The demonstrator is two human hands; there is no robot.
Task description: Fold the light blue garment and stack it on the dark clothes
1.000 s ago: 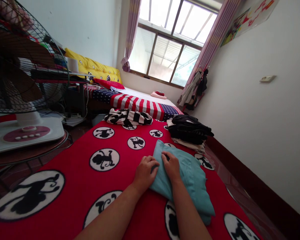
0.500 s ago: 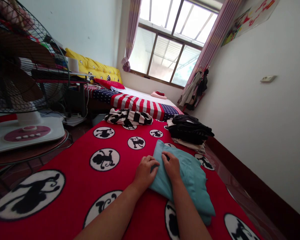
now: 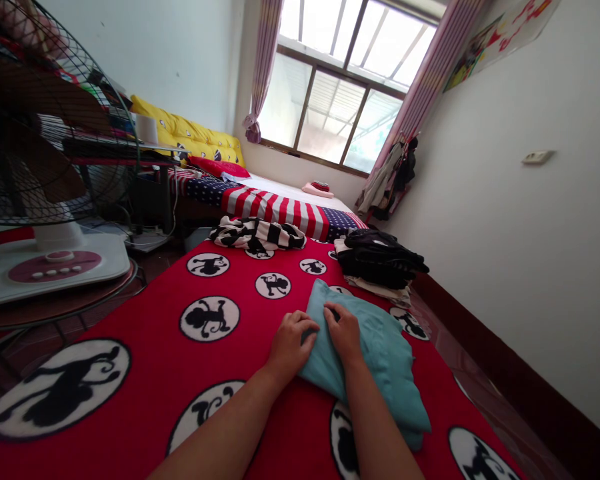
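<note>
Rn L fingers [image 3: 295, 319] & R fingers [image 3: 346, 314] touch teal cloth [image 3: 383, 357].

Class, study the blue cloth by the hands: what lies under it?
The blue cloth lies on the red blanket, which shows around its edges; one white circle peeks out past the far edge. Whatever the cloth covers cannot be seen.

A bright window [image 3: 307, 61] stands between pinkish patterned curtains [image 3: 267, 63].

Electric fan [image 3: 56, 237] on a round stool [image 3: 94, 293] at left, bed [image 3: 286, 189] with stars-and-stripes cover [image 3: 275, 208] below a window [image 3: 320, 110], red pillow [image 3: 220, 167] near a yellow cushion [image 3: 200, 137], pink curtains [image 3: 435, 67], poster [image 3: 497, 43] high on the right wall [image 3: 510, 220].
</note>
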